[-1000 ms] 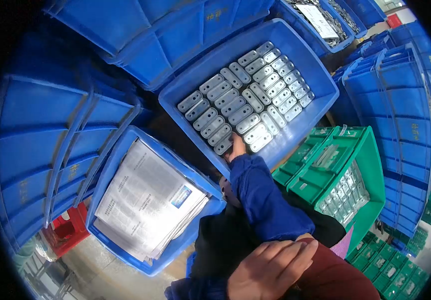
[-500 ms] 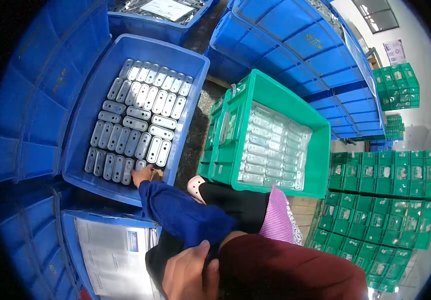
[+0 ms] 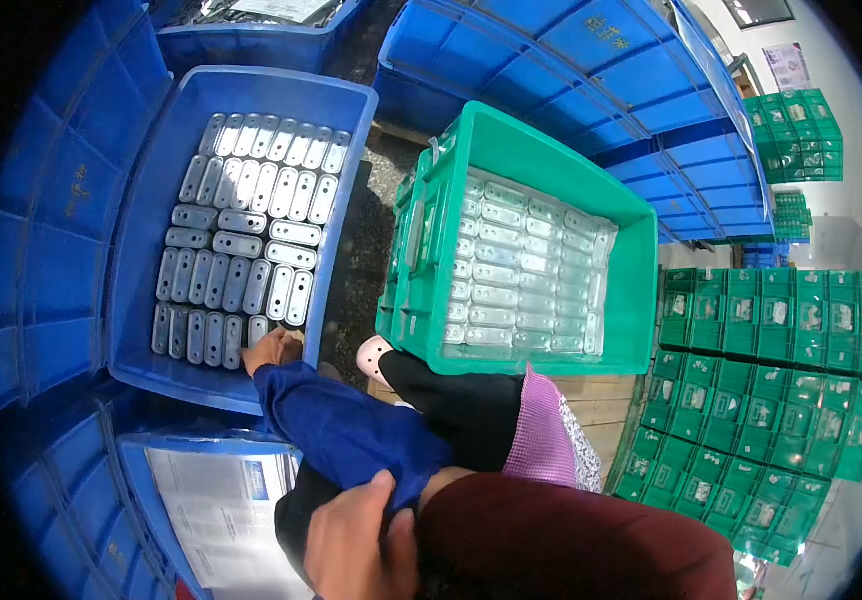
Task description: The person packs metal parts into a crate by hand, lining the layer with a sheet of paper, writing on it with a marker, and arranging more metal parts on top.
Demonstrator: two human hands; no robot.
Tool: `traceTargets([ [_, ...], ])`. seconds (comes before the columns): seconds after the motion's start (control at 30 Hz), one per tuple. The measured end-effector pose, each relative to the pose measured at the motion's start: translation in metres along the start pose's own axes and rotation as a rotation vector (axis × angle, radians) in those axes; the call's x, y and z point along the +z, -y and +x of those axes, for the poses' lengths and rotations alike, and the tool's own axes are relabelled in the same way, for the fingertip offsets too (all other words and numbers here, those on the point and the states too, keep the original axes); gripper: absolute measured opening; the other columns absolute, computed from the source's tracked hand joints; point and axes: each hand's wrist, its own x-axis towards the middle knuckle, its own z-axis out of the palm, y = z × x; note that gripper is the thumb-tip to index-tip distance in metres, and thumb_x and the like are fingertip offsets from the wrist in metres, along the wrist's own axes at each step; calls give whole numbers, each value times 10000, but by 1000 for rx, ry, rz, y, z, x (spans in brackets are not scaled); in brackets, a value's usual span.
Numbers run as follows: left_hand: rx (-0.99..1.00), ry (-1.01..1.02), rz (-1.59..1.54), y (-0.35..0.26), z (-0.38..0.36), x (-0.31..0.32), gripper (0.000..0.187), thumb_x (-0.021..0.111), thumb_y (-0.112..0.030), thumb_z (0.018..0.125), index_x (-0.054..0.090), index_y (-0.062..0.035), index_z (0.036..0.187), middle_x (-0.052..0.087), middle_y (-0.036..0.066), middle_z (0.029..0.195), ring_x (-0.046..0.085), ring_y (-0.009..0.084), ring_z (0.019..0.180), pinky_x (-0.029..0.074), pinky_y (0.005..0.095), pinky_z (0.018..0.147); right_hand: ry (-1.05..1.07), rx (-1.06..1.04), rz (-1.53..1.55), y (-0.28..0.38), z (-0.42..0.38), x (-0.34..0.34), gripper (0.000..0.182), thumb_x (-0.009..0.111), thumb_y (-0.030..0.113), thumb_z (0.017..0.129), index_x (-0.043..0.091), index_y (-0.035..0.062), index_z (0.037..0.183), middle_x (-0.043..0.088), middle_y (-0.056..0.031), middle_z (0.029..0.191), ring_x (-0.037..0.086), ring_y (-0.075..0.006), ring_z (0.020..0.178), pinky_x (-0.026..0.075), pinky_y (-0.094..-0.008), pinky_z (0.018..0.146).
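Note:
My right hand [image 3: 271,350], at the end of a blue sleeve cover [image 3: 346,425], reaches into the blue bin [image 3: 336,92]. Its fingers are closed at the near end of a silver metal part [image 3: 259,328] in the bottom row; the grip is partly hidden. Other oblong metal parts [image 3: 241,245], most with two dark holes, lie in rows around it. Low in the view, my left hand [image 3: 356,540] is slightly blurred, with its fingers closed on the upper edge of the sleeve cover. Bare wrist shows between this cover and a maroon sleeve.
A green crate [image 3: 641,290] holds rows of similar parts in clear wrapping. Stacked blue bins [image 3: 571,80] stand behind it, green crates [image 3: 771,370] at the right. A paper-topped bin [image 3: 216,510] is at lower left. A pink shoe [image 3: 373,360] shows between the containers.
The whole view has shifted, so bins and crates appear further left and slightly higher. My right hand stays at the bottom row, and my left hand stays at the sleeve cover.

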Motion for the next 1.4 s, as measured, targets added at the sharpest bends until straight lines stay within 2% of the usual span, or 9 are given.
traceTargets([
  [0.27,-115,-289,-53,-11,-13,22,185,481,-1,865,577,44,1016,614,144,822,579,186,737,467,275,703,605,-1155,-502,27,33,-72,349,608,304,729,635,-10,877,621,-209,901,612,-337,839,490,-444,726],
  [0.4,-145,-300,-90,-11,-14,30,190,466,-41,898,568,34,1040,605,127,869,571,169,749,472,272,710,357,-1557,-488,63,45,-241,280,535,255,723,637,2,784,629,-206,784,613,-352,757,490,-427,686],
  [0.47,-155,-283,-114,-18,-11,37,192,463,-41,899,566,36,1041,603,124,868,571,167,759,471,272,714,255,-1620,-95,26,69,-342,248,503,234,737,613,19,791,606,-199,719,607,-361,700,483,-439,640],
  [0.5,-144,-281,-137,-20,-11,40,190,463,-49,900,566,34,1036,600,114,860,568,160,761,466,269,715,129,-1469,-325,4,85,-394,258,521,240,734,614,5,780,615,-206,750,607,-365,701,493,-441,647],
  [0.57,-160,-237,-96,-23,-9,42,189,461,-60,903,566,34,1030,594,104,860,564,154,750,463,268,709,-93,-1316,12,-77,129,-467,237,506,251,811,603,35,800,610,-186,736,607,-344,698,489,-433,642],
  [0.63,-162,-229,-50,-19,-7,44,190,462,-74,905,566,34,1022,587,99,864,561,152,752,460,263,702,-228,-824,-95,-167,187,-512,210,550,224,799,592,19,791,587,-223,704,600,-364,680,474,-467,624],
  [0.83,-227,-192,48,-8,6,52,183,450,-48,909,547,44,1036,582,109,872,565,136,762,470,243,691,-414,-565,-374,-400,332,-440,133,545,120,736,573,-5,772,588,-228,766,592,-382,741,481,-460,661],
  [1.0,-170,-218,123,-8,19,63,178,457,-49,912,555,45,1026,583,105,869,562,127,754,467,236,689,-617,-361,-473,-375,306,-420,148,459,55,814,528,21,939,519,-154,908,587,-324,809,508,-408,624],
  [1.4,-122,-67,249,-24,33,87,152,477,14,882,563,47,1003,594,121,850,594,155,745,487,244,659,-737,-483,-411,-370,300,-412,136,550,119,759,528,27,857,492,-134,905,516,-298,860,476,-386,661],
])
